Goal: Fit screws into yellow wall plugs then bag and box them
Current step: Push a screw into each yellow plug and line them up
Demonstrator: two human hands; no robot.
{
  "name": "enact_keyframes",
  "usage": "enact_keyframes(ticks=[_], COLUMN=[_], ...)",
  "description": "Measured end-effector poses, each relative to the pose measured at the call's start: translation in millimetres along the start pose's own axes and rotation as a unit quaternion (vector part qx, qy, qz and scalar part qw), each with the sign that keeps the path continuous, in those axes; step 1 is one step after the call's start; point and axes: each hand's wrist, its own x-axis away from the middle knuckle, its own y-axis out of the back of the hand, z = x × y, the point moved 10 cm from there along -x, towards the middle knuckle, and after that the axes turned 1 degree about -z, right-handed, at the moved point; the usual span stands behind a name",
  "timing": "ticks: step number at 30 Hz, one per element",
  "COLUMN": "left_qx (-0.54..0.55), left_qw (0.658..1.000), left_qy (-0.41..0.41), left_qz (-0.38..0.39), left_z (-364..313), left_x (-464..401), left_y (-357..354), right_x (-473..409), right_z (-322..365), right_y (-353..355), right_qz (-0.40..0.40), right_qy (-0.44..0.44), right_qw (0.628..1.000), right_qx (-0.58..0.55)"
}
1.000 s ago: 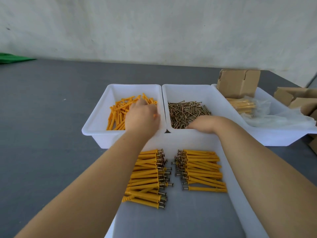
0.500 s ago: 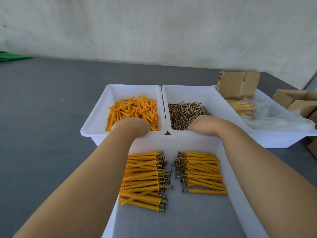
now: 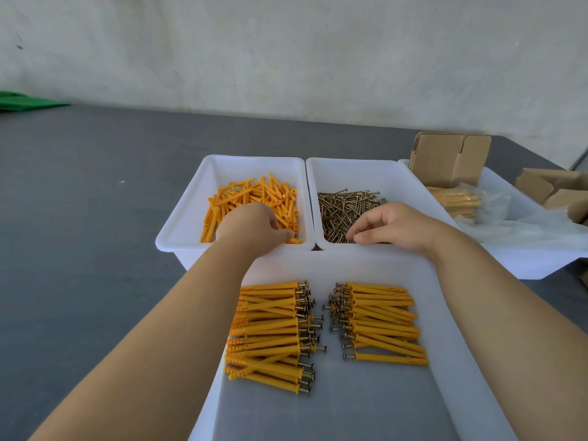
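Loose yellow wall plugs point(image 3: 254, 192) lie in the left white bin point(image 3: 178, 218). My left hand point(image 3: 251, 224) reaches into its near side, fingers curled down, thumb pinching a plug by the rim. Brass screws point(image 3: 346, 205) fill the middle white bin point(image 3: 350, 167). My right hand point(image 3: 391, 227) hovers over their near edge, thumb and forefinger pinching at a screw. In the near white tray point(image 3: 445, 313) lie two piles of plugs with screws fitted, one on the left point(image 3: 267, 332) and one on the right point(image 3: 381, 319).
A third white bin point(image 3: 541, 256) at the right holds clear bags, a bagged bundle of plugs point(image 3: 458, 202) and a folded cardboard box point(image 3: 448, 160). More cardboard boxes point(image 3: 553, 186) sit at the far right. Dark grey tabletop stretches left; a green object point(image 3: 25, 101) lies far left.
My left hand drew back to the bin's near rim, then reached in again onto the plugs. My right hand lifted slightly and turned, its thumb and forefinger now showing over the screws.
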Motion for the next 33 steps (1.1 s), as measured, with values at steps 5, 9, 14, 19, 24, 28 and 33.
enact_keyframes(ticks=[5, 9, 14, 19, 24, 28, 33], left_qx=[0.05, 0.167, 0.178, 0.176, 0.205, 0.215, 0.254], left_qw=[0.996, 0.981, 0.978, 0.972, 0.97, 0.962, 0.945], left_qy=[-0.076, -0.098, -0.095, -0.127, -0.128, -0.072, -0.097], left_qz=[0.004, -0.022, 0.061, 0.092, 0.004, -0.15, -0.182], left_z=[-18, -24, -31, -34, -25, -12, -19], left_x=[8, 15, 22, 23, 18, 17, 21], left_y=[0, 11, -1, -3, 11, 41, 50], right_x=[0, 2, 6, 7, 7, 8, 13], right_z=[-2, -4, 0, 1, 2, 4, 10], right_y=[20, 33, 39, 38, 38, 39, 45], right_qz=[-0.128, -0.213, -0.255, -0.257, -0.257, -0.269, -0.305], right_qy=[0.024, 0.037, 0.06, 0.064, 0.068, 0.071, 0.078], right_qw=[0.991, 0.975, 0.962, 0.962, 0.962, 0.959, 0.947], right_qx=[-0.026, -0.06, -0.073, -0.064, -0.063, -0.061, -0.061])
